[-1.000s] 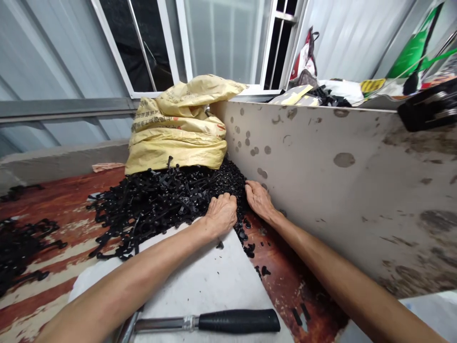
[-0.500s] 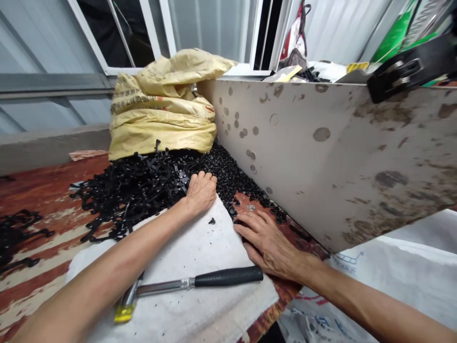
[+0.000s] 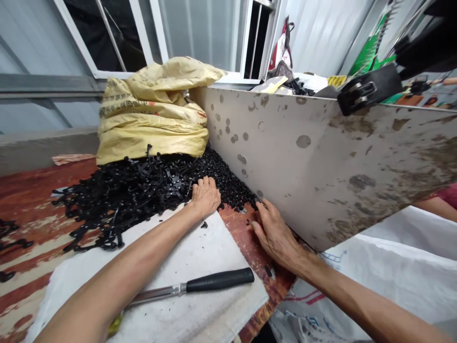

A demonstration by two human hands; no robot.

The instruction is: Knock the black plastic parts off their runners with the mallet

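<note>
My left hand (image 3: 206,196) is curled at the edge of the pile of black bits (image 3: 132,193), by the white cloth (image 3: 200,257). I can't tell if it has any inside. My right hand (image 3: 274,233) is loose, thumb apart, fingertips near the pile's end beside the big board (image 3: 285,147). The pile sits in front of the yellow sack (image 3: 153,131). A hammer (image 3: 219,280) lies on the cloth.

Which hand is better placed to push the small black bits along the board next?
Probably the right hand: it is open beside the board, by the near end of the black bits. The left hand is curled, farther from the board.
</note>
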